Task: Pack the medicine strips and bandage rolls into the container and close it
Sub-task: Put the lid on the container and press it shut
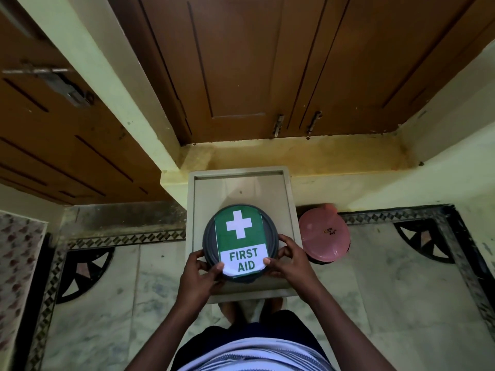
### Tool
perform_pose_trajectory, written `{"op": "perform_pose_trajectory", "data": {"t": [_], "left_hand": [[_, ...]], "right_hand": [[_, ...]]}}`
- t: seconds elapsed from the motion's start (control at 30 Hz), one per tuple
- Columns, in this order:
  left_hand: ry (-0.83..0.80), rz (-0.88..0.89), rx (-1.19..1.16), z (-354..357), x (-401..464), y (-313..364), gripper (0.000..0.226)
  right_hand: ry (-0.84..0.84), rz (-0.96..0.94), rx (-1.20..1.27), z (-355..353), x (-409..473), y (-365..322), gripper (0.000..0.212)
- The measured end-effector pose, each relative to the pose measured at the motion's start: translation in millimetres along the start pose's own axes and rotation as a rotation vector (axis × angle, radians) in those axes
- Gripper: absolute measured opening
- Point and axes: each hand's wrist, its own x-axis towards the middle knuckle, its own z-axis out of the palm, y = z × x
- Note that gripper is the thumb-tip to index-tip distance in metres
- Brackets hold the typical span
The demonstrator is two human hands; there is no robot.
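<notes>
A round dark grey container (209, 236) with its lid on stands on a small beige table (241, 183). A green and white label with a cross and the words FIRST AID covers the lid. My left hand (202, 274) grips the container's near left edge, thumb on the label's corner. My right hand (288, 259) grips the near right edge, thumb on the label too. No medicine strips or bandage rolls show; the container's inside is hidden by the lid.
A pink round lidded container (324, 236) sits on the floor just right of the table. Brown wooden cupboard doors (241, 62) rise behind the table, and another door (53, 129) stands at left. Patterned marble floor (388, 290) surrounds the table.
</notes>
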Motion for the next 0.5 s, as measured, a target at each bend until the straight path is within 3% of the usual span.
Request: {"op": "perform_pose_trajectory", "data": {"t": [0.2, 0.5], "left_hand": [[0.011, 0.033, 0.023, 1.8, 1.8, 1.4, 0.045], [-0.045, 0.087, 0.05, 15.2, 39.7, 35.6, 0.045]], "right_hand": [[0.025, -0.013, -0.065, 0.4, 3.7, -1.5, 0.076], [0.061, 0.017, 0.027, 1.0, 39.4, -27.4, 0.075]]}}
